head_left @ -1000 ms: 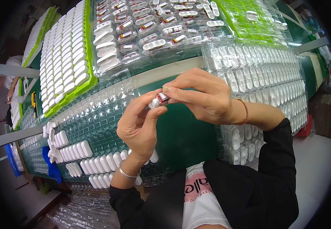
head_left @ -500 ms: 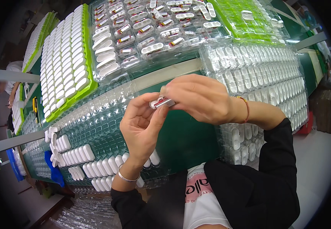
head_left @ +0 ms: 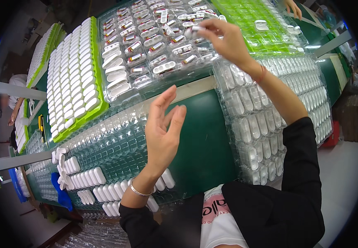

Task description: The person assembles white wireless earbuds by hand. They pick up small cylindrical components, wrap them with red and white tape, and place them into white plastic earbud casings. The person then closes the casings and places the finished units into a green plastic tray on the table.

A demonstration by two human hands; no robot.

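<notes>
White-and-silver piece [head_left: 195, 29], blurred, sits at 12 o'clock over the clear plastic tray [head_left: 154, 81], pinched by the right hand [head_left: 229, 42]. Left hand [head_left: 162, 134], near centre, holds nothing; the 2 hands are well apart. Progress, by judgement: many tray cells contain red-and-silver cylinders [head_left: 155, 46]; white shells [head_left: 246, 129] towards 3 o'clock show none, seemingly unfilled.

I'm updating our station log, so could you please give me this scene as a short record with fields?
Left hand: open, nothing visible in it, above the green table
Right hand: pinching a small part over the parts tray
Upper left: green tray with rows of white oblong pieces
Right side: clear trays holding white cases
Lower left: see-through tray, partly filled with white shells
</notes>
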